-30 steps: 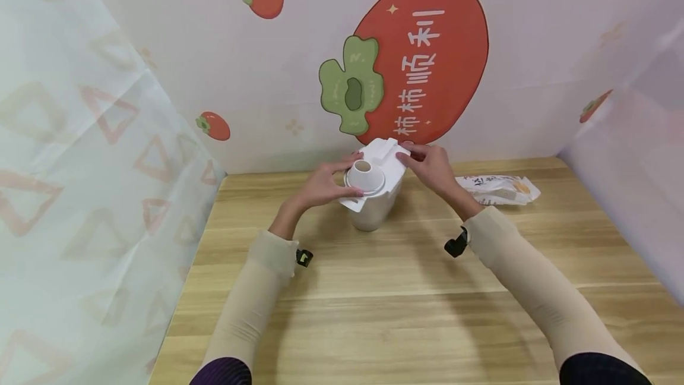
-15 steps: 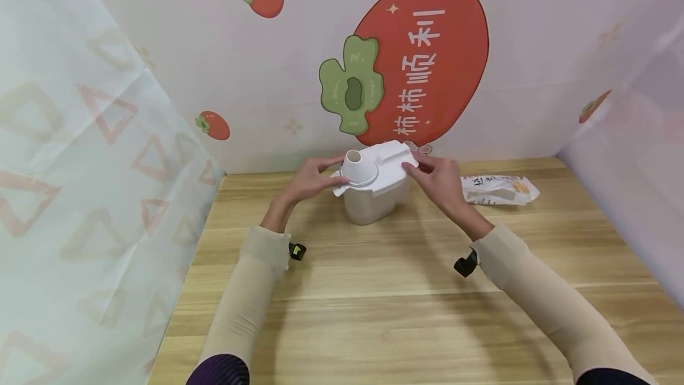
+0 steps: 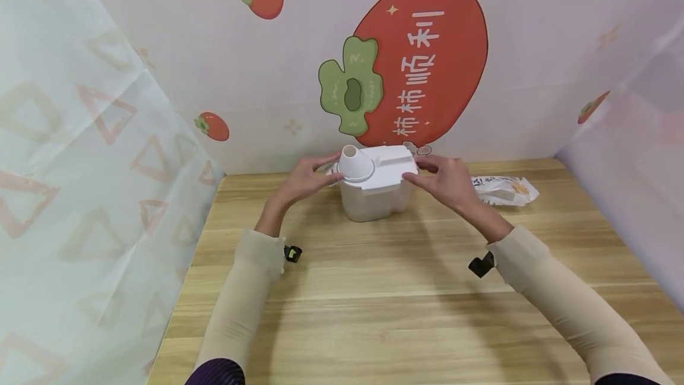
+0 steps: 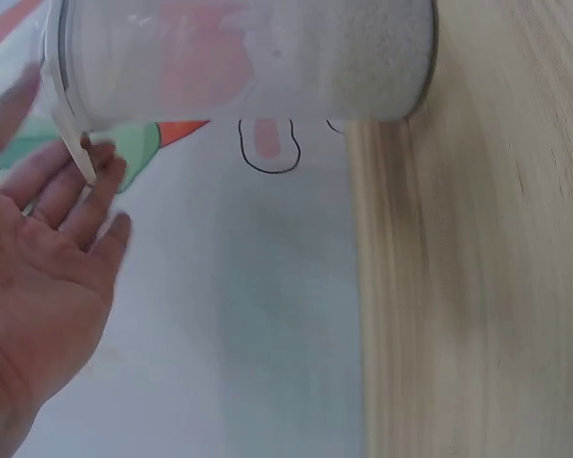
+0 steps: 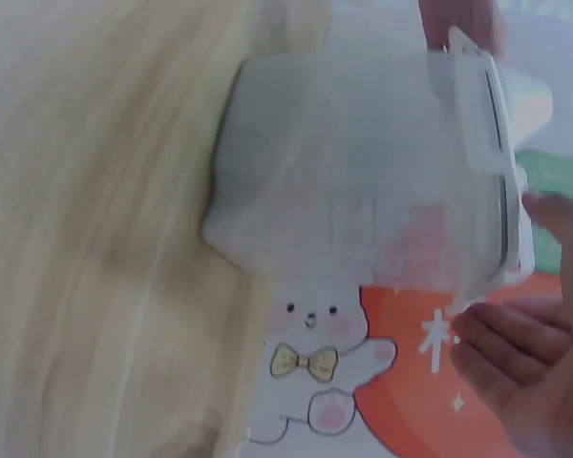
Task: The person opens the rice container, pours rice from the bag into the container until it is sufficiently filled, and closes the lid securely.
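Note:
A translucent food storage container (image 3: 376,202) stands upright on the table against the back wall. Its white lid (image 3: 394,166) bears a white cone-shaped spout (image 3: 354,166) at the left end. My left hand (image 3: 306,184) holds the lid's left end, thumb in front and fingers behind. In the left wrist view, a lid tab lies against the fingers of the left hand (image 4: 57,248), and pale grainy stuff seems to fill the container's bottom. At the lid's right end, my right hand (image 3: 447,182) pinches the rim. The right wrist view shows its thumb on top of the lid.
A white printed packet (image 3: 504,190) lies on the wooden table (image 3: 395,302) to the right of the container. Patterned sheets form the back wall (image 3: 278,82) and the side walls. Black wrist cameras sit on both cuffs.
Both hands have turned the container from a slant to nearly parallel with the back wall. The spout end moved left and away, and the right hand moved right with the other end.

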### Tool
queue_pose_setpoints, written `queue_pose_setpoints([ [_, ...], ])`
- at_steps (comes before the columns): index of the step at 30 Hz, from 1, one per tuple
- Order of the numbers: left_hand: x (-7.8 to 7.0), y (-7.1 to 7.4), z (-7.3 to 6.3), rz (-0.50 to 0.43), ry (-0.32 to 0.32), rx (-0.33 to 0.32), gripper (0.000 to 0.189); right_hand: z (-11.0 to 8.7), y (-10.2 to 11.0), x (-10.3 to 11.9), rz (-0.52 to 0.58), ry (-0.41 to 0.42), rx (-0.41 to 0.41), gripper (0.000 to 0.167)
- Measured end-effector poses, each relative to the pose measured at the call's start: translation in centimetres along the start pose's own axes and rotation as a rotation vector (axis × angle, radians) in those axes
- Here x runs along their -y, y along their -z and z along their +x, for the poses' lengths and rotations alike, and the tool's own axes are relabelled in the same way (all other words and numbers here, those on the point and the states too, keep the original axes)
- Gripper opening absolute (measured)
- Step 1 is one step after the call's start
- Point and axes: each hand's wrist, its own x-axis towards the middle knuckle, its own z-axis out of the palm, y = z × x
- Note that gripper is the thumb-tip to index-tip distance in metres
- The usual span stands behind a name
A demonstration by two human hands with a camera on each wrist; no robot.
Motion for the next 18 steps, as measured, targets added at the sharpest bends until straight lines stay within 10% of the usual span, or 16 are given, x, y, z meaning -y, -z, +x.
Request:
queue_pose_setpoints([
  [8, -1.7, -1.7, 0.0, 0.100, -0.088, -0.028, 0.098, 2.2, 1.2, -1.5, 0.184, -0.016, 0.326, 0.095],
  [18, -1.4, -2.5, 0.4, 0.068, -0.044, -0.089, 0.089, 2.3, 0.4, -2.2, 0.266, -0.056, 0.328, 0.087],
])
